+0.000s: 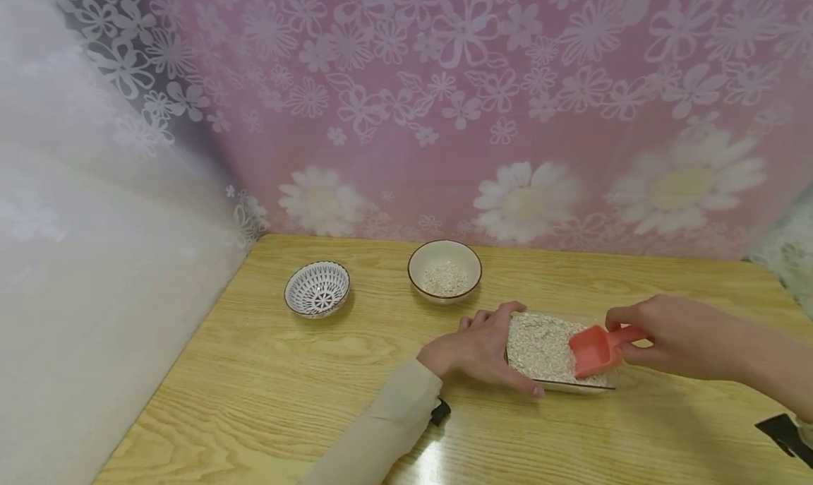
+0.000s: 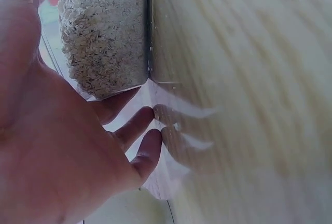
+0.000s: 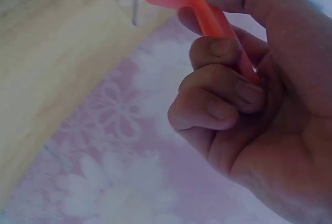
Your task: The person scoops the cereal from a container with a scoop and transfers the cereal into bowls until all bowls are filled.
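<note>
A clear rectangular container (image 1: 574,386), filled with oat flakes (image 1: 540,347), stands on the table at the right front. My left hand (image 1: 479,347) holds its left end, thumb along the near side and index finger at the far corner. In the left wrist view the other fingers (image 2: 148,151) hang loosely beside the container's end. My right hand (image 1: 673,333) grips a red scoop (image 1: 593,351) by its handle (image 3: 215,22), fingers curled round it. The scoop's bowl rests tilted at the oats' surface, near the container's right end.
Behind the container stands a cream bowl (image 1: 444,250) with a dark rim and some oat flakes inside. Farther left sits a smaller bowl (image 1: 317,287) patterned in blue and white. Pink flowered cloth (image 1: 394,153) hangs along the back edge of the wood-grain table (image 1: 286,386), pale cloth at the left.
</note>
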Demonstrator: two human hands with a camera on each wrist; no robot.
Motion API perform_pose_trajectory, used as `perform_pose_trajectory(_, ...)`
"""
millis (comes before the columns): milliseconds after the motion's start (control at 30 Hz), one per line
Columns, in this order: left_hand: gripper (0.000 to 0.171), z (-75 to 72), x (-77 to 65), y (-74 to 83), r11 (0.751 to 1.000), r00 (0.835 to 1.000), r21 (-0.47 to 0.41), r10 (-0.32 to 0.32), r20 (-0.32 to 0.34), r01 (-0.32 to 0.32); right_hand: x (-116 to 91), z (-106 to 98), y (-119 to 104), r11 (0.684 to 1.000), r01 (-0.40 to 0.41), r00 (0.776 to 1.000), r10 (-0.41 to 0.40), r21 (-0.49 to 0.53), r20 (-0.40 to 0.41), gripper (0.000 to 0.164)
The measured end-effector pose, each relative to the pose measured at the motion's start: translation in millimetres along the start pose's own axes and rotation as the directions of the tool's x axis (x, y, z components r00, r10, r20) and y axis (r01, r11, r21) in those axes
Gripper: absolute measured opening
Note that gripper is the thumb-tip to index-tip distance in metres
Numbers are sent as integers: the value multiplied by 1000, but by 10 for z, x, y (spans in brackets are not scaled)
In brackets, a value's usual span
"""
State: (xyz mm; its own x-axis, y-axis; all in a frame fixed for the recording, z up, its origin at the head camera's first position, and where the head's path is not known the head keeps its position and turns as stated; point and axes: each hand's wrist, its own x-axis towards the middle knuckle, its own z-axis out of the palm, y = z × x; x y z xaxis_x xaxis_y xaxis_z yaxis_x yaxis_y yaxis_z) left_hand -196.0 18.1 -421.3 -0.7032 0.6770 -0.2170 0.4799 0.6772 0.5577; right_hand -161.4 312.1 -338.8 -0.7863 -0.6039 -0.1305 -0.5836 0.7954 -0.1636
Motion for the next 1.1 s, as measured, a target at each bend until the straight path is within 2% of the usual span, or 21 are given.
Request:
perform_pose_trajectory(133,122,-4,-6,-2,1000,1000,-6,-6,-1,6,-7,181,50,990,16,1000,-16,138,-5,17)
perform_pose_trajectory(267,122,-4,-15,-1,1000,1000,4,-9,-1,9,-71,408,117,960,44,998,-27,276,-65,16)
perform_pose_trajectory(367,121,-2,-20,1,1000,1000,6,-10,2,10,-113,566,138,942,72,992,-33,328,-125,22)
perform_pose_trajectory(433,122,1,-18,5,1000,1000,9,-12,1,12,-125,644,136,948,80,984,-26,309,-174,25)
perform_pose_trajectory(633,129,16,3,19,1000,1000,-10,-29,-3,29,-105,748,88,984,56,948,0,167,-318,32)
perform_pose_trajectory(800,129,26,22,11,996,1000,-82,-21,6,21,-64,806,10,990,34,933,17,135,-359,33)
perform_pose_trajectory(933,126,25,31,-3,993,1000,-114,-22,8,22,-42,865,-36,996,20,913,16,83,-408,35)
perform_pose_trajectory(1100,123,14,29,-4,993,1000,-114,-20,11,21,-31,888,-55,996,-6,914,43,93,-403,33)
